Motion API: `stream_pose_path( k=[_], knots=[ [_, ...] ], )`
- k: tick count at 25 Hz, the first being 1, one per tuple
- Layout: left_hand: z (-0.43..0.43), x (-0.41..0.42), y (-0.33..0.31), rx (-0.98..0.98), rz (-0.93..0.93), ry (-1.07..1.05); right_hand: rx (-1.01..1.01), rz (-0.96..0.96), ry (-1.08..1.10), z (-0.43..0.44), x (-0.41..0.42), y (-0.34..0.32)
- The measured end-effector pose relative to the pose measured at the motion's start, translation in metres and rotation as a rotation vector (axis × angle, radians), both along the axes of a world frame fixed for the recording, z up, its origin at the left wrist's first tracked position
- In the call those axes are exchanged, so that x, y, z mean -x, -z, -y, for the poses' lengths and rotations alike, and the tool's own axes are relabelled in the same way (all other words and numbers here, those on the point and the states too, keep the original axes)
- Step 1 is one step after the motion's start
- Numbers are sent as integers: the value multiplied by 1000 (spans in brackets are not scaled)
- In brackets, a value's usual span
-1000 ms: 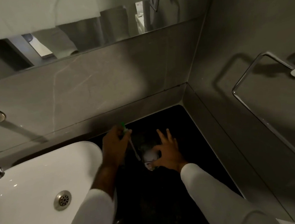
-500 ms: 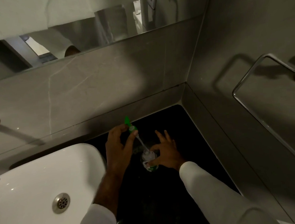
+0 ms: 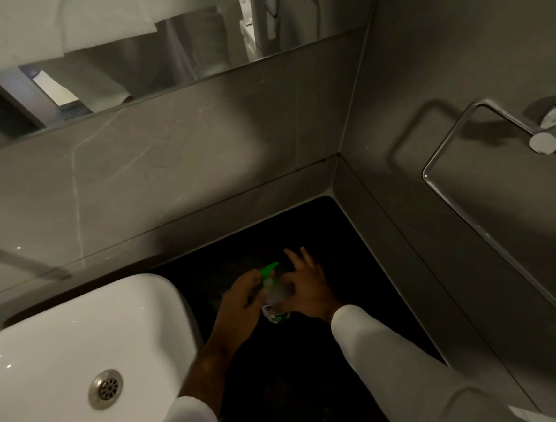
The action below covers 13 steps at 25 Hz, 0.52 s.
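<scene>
A small clear soap bottle (image 3: 276,297) with a green and white label stands on the black counter (image 3: 356,254) beside the basin. Its green pump head (image 3: 268,269) sits at the bottle's mouth. My left hand (image 3: 240,300) pinches the pump just below the green nozzle. My right hand (image 3: 309,285) holds the bottle's body from the right with thumb and forefinger, while its other fingers point up and away. The pump's tube is hidden inside the bottle.
A white basin (image 3: 81,346) with a metal drain (image 3: 106,389) lies left of the bottle. Grey tiled walls meet in a corner behind. A chrome towel ring (image 3: 463,216) hangs on the right wall. A mirror strip (image 3: 165,63) runs above.
My left hand has lowered the pump, so its tube went down into the bottle and the green head now sits at the mouth. My right hand closed in on the bottle.
</scene>
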<state>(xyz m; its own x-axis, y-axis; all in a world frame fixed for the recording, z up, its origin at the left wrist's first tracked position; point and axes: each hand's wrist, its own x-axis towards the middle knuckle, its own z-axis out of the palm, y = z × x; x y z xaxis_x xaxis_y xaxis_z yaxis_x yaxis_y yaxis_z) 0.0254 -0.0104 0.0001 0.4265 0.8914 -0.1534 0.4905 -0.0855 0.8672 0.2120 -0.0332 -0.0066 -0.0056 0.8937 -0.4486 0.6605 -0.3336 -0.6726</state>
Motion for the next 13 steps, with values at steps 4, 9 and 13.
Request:
stream_pose_path(
  k=[4, 9, 13],
  knots=[
    [9, -9, -11, -130, -2, -154, 24, -6, 37, 0, 2, 5],
    [10, -7, -10, -67, 9, -91, -15, -31, 38, 2, 0, 7],
    [18, -12, -9, 20, 75, -151, -37, 11, 7, 3, 0, 10]
  ],
)
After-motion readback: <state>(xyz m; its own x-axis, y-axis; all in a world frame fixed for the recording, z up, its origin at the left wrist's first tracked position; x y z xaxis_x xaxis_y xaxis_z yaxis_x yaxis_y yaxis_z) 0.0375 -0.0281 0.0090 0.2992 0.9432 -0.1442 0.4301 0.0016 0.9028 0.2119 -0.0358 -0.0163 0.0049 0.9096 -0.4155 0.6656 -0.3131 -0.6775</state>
